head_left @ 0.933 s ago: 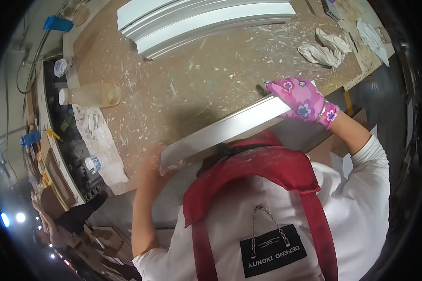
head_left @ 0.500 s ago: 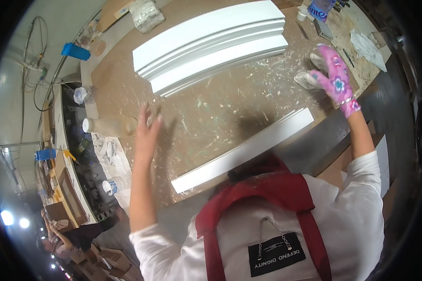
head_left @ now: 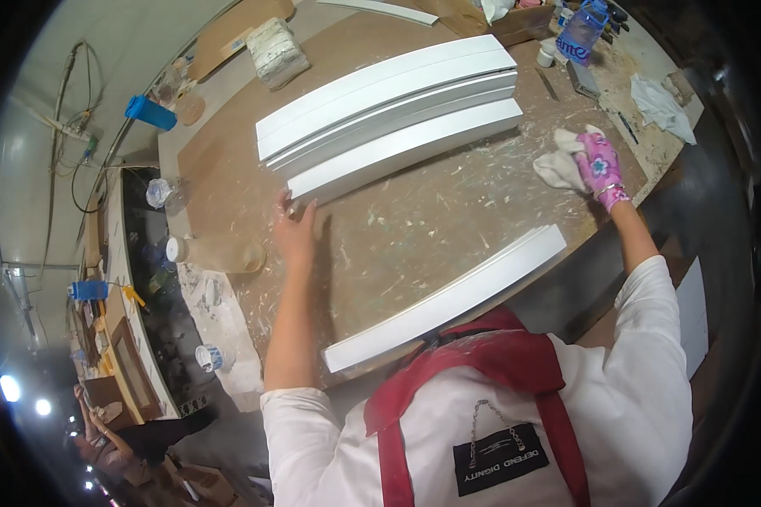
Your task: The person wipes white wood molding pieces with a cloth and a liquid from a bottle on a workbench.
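Observation:
My bare left hand (head_left: 296,233) is at the left end of the nearest white moulding strip (head_left: 414,145) in a stack. Its thumb and fingers are apart; the fingertips reach the strip's corner, and I cannot tell whether they touch it. Behind that strip lie several more white mouldings (head_left: 389,97), side by side. My right hand (head_left: 601,169), in a pink flowered glove, is closed on an off-white rag (head_left: 558,162) resting on the worktable's right part. Along the near edge, close to my apron, lies a separate white strip (head_left: 448,300).
The brown worktable (head_left: 380,228) is spattered with paint. Left of my arm are a capped plastic bottle (head_left: 220,253) lying down and a small tub (head_left: 211,357). A blue bottle (head_left: 150,112), wrapped bundle (head_left: 277,52), grey block (head_left: 582,79) and blue jug (head_left: 583,32) line the far side. Another person (head_left: 114,448) is at lower left.
My left hand has moved forward and right to the strip's end. My right hand has closed from spread fingers onto the rag. The whole view has shifted slightly.

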A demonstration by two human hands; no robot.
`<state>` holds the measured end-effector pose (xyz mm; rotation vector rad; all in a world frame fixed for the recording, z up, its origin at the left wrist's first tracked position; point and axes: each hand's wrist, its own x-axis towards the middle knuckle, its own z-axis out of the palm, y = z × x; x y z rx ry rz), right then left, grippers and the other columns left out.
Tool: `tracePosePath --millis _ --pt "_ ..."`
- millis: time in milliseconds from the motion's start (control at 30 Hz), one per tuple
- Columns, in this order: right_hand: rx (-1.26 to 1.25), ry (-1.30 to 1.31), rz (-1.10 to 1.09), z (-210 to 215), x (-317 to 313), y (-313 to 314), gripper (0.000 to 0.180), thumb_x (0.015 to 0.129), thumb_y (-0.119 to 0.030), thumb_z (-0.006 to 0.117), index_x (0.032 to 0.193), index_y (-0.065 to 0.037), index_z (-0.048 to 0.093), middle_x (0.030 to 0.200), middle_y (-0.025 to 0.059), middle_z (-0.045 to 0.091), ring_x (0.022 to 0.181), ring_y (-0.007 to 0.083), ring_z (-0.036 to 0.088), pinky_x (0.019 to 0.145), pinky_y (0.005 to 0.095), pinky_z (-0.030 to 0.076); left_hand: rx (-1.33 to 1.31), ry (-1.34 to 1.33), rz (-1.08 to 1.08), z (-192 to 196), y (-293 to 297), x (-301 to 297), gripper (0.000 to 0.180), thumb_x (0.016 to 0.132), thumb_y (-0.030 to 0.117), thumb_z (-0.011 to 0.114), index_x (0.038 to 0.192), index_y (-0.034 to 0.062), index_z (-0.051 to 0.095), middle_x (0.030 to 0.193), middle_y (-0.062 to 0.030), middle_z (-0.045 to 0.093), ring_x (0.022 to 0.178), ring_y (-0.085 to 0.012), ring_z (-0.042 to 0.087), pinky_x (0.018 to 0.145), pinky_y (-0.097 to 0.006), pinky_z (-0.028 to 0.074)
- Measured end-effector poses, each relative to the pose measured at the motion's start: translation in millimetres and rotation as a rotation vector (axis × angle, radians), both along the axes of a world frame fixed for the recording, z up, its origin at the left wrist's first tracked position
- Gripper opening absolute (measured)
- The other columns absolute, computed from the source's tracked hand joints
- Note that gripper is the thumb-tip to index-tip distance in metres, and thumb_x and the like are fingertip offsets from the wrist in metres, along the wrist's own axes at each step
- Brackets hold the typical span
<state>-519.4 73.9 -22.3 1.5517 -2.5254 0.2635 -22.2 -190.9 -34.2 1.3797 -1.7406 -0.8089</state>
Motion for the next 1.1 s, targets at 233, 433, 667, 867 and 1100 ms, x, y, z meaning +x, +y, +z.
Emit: tracePosePath --millis 233,433,667,867,1100 --pt "0.027 -0.065 0.285 -2.7 58.4 1.6 0.061 0.077 -0.026 0.068 0.13 -0.005 0.048 0.129 0.0188 0.047 0.121 0.034 0.045 0.101 0.0418 0.037 -0.046 -0.121 -0.04 3.1 -6.1 -3.5 0.058 0.076 0.019 0.076 0.126 0.0032 0.051 0.115 -0.0193 0.058 0.105 -0.0284 0.058 0.089 -0.038 0.047" --pt "0.039 -0.37 0.109 22.7 40.6 -22.7 0.035 0.081 -0.015 0.062 0.114 -0.003 0.054 0.109 0.0149 0.06 0.1 0.0321 0.059 0.089 0.0394 0.047 -0.142 0.057 0.033 28.3 -30.5 9.5 0.055 0.081 0.022 0.071 0.126 0.0002 0.05 0.121 -0.0189 0.055 0.111 -0.0284 0.054 0.094 -0.038 0.043" --pt "-0.253 -0.741 0.147 58.8 41.2 -43.1 0.026 0.086 -0.007 0.055 0.112 -0.003 0.053 0.098 0.009 0.061 0.091 0.0198 0.059 0.079 0.0277 0.048 -0.333 -0.474 -0.359 126.5 -89.8 -22.0 0.065 0.079 0.02 0.071 0.134 -0.0004 0.044 0.133 -0.0208 0.048 0.125 -0.0332 0.045 0.103 -0.037 0.037" --pt "-0.063 -0.189 0.307 6.4 76.4 -12.5 0.044 0.081 -0.025 0.065 0.118 -0.005 0.053 0.119 0.0195 0.054 0.111 0.0349 0.053 0.095 0.0424 0.042 -0.302 -0.618 -0.522 117.1 -100.5 -20.7 0.061 0.074 0.021 0.075 0.127 0.0 0.053 0.135 -0.0179 0.046 0.121 -0.0341 0.049 0.102 -0.037 0.039" --pt "-0.037 -0.791 0.097 22.9 49.2 -23.7 0.041 0.082 -0.028 0.068 0.111 -0.001 0.056 0.113 0.0129 0.059 0.103 0.0234 0.057 0.091 0.0339 0.044 -0.493 -0.39 -0.383 71.6 -79.9 -3.5 0.051 0.074 0.011 0.073 0.122 0.0027 0.057 0.124 -0.0179 0.053 0.113 -0.0334 0.053 0.095 -0.038 0.044"
